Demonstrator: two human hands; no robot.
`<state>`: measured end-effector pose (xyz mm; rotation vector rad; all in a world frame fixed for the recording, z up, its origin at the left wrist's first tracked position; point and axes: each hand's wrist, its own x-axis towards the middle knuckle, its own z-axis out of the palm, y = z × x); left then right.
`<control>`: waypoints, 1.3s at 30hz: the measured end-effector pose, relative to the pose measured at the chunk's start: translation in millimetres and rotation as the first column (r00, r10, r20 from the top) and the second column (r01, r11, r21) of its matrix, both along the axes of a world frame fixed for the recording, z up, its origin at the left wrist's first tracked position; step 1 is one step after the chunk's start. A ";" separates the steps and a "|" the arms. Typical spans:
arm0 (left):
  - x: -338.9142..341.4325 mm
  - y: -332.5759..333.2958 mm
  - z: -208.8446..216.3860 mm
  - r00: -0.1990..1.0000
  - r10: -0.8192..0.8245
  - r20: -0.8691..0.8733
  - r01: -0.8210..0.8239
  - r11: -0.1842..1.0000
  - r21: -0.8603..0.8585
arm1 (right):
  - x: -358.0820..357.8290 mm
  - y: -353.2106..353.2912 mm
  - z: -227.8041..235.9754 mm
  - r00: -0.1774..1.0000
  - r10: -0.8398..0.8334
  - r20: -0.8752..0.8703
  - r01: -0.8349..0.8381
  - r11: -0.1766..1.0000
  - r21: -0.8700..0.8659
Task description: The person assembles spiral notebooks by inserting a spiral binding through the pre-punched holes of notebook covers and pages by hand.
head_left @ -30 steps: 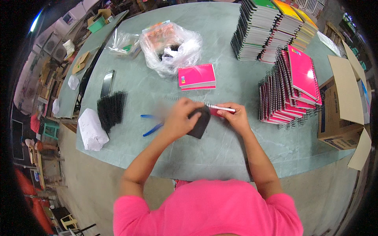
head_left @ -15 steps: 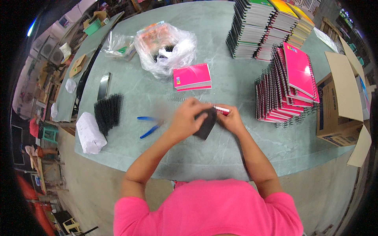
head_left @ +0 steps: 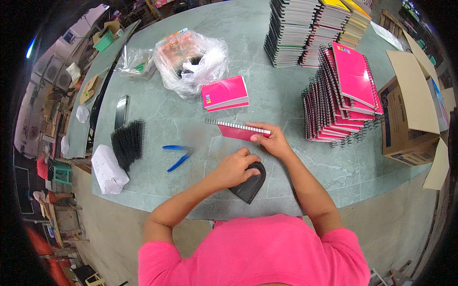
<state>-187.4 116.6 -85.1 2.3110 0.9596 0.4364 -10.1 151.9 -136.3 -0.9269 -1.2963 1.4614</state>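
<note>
My right hand (head_left: pixel 272 140) grips a pink notebook (head_left: pixel 237 131) by its right end, tilted up with its spine edge on top. A dark wire coil (head_left: pixel 211 122) runs along that edge, and a short length of it sticks out past the left end. Nearer my body, my left hand (head_left: pixel 237 168) is closed on a flat black pad (head_left: pixel 249 189) with a rounded end, its thumb lying over the pad. Left of this hand lie blue-handled pliers (head_left: pixel 177 159), their jaws blurred. Beyond the notebook rests a small pile of pink notebooks (head_left: pixel 226 93) without coils.
Coil-bound pink notebooks (head_left: pixel 353 78) are stacked at the right, beside an open cardboard box (head_left: pixel 405 124). Taller notebook stacks (head_left: pixel 291 35) stand behind. A plastic bag (head_left: pixel 191 62), black coils (head_left: pixel 129 143), a phone-like slab (head_left: pixel 121 112) and a white paper bundle (head_left: pixel 109 169) occupy the left side.
My left hand has drawn back toward my body with the black pad. The notebook is now tilted into view, and less of the coil sticks out at its left end.
</note>
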 end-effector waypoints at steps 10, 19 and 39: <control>-7.0 44.8 26.1 0.965 0.172 -0.195 -0.058 0.873 0.484 | 2.9 -6.7 20.2 0.995 -0.014 -0.103 0.022 0.997 0.074; 1.9 54.0 25.3 0.988 0.123 -0.089 -0.087 0.939 0.331 | 1.8 -4.5 -18.0 0.997 -0.031 0.066 0.024 0.995 0.093; 11.0 61.6 16.0 0.996 -0.014 0.085 -0.004 0.977 0.213 | 1.5 -11.9 4.0 0.841 -0.256 0.477 0.141 0.954 0.264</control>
